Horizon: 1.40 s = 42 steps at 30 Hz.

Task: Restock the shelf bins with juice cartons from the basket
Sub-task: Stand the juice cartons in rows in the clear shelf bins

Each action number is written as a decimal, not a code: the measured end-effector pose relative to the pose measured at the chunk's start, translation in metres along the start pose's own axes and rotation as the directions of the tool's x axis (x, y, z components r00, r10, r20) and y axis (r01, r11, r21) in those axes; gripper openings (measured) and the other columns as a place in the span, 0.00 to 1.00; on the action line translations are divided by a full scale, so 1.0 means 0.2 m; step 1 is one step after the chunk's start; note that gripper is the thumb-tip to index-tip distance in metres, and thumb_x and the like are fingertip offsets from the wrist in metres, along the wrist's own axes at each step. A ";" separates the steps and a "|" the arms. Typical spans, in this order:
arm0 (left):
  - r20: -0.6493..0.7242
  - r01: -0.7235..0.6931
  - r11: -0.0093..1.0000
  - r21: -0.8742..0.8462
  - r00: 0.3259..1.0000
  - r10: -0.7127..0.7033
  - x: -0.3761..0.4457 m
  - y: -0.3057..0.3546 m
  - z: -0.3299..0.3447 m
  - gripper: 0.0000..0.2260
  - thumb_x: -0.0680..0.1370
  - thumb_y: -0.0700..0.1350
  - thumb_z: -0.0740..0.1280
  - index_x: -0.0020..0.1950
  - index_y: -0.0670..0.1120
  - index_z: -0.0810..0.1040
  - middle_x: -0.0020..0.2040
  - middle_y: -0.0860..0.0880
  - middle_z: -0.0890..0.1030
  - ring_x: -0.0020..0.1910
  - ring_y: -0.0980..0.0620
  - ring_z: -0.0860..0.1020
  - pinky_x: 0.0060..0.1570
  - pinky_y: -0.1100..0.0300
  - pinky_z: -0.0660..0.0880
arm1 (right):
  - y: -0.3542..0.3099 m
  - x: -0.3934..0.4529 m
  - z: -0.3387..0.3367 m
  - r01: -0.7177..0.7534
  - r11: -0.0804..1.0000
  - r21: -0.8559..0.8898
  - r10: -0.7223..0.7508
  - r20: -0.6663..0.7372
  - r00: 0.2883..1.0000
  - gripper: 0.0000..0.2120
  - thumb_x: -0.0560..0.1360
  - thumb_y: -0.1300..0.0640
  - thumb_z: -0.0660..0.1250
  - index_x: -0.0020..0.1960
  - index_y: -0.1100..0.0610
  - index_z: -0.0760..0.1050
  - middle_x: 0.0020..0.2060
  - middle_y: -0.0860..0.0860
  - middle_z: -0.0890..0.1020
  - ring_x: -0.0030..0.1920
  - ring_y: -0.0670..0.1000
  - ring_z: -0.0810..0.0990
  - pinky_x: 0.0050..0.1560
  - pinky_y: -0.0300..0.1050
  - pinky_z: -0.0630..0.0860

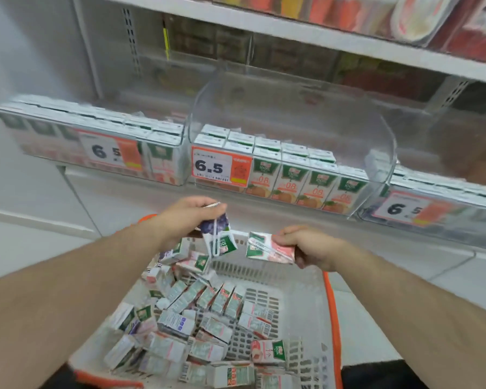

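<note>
So, status:
left hand (pixel 190 217): pinching purple carton (pixel 218 237) by its top, above basket (pixel 300 279)
right hand (pixel 310 245): gripping pink carton (pixel 268 247) at one end
handling: likely light, stiff box, film slick; hold flat sides, don't crush
target: bin (pixel 376 153), part filled

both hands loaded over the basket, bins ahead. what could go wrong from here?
1. Wrong bin: the left hand holds a purple carton, the right hand a pink carton, while the middle bin shows orange cartons.
2. The purple carton hangs tilted from a fingertip grip and may slip back into the basket.
</note>
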<state>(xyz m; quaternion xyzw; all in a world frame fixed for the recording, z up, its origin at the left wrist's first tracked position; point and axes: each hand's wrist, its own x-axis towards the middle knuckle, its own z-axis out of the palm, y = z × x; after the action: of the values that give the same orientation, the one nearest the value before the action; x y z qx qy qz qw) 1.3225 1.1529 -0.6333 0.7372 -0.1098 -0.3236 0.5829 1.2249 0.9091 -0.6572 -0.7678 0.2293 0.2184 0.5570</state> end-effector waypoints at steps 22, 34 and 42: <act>-0.024 -0.218 0.949 0.227 0.973 0.229 -0.11 0.21 -0.08 0.12 0.73 0.37 0.72 0.52 0.51 0.82 0.45 0.46 0.83 0.42 0.37 0.81 0.45 0.49 0.79 | -0.39 -0.16 0.18 -0.069 0.654 0.754 -0.140 0.210 0.968 0.16 0.77 0.49 0.62 0.46 0.58 0.84 0.36 0.55 0.79 0.27 0.50 0.75 0.25 0.38 0.70; 0.051 -0.394 0.905 0.159 0.919 0.391 -0.17 0.16 0.04 0.29 0.58 0.57 0.78 0.58 0.54 0.79 0.52 0.58 0.84 0.55 0.61 0.80 0.58 0.58 0.76 | -0.45 -0.12 0.26 -0.032 0.721 0.692 -0.169 0.220 0.961 0.19 0.82 0.46 0.58 0.58 0.56 0.82 0.43 0.55 0.84 0.38 0.52 0.82 0.36 0.43 0.80; -0.059 -0.425 0.843 0.328 0.882 0.467 -0.22 0.22 -0.01 0.20 0.65 0.47 0.77 0.45 0.70 0.76 0.44 0.55 0.84 0.44 0.54 0.83 0.43 0.53 0.81 | -0.49 -0.19 0.31 0.467 0.868 0.170 -0.378 -0.383 0.843 0.19 0.85 0.49 0.53 0.53 0.57 0.81 0.48 0.58 0.85 0.44 0.53 0.81 0.50 0.53 0.76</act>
<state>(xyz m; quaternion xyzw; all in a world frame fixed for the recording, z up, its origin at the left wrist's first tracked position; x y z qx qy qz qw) 1.2999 1.1656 -0.5763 0.7928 -0.2873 -0.1067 0.5269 1.2478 0.9991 -0.5774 -0.7467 0.1710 -0.0770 0.6382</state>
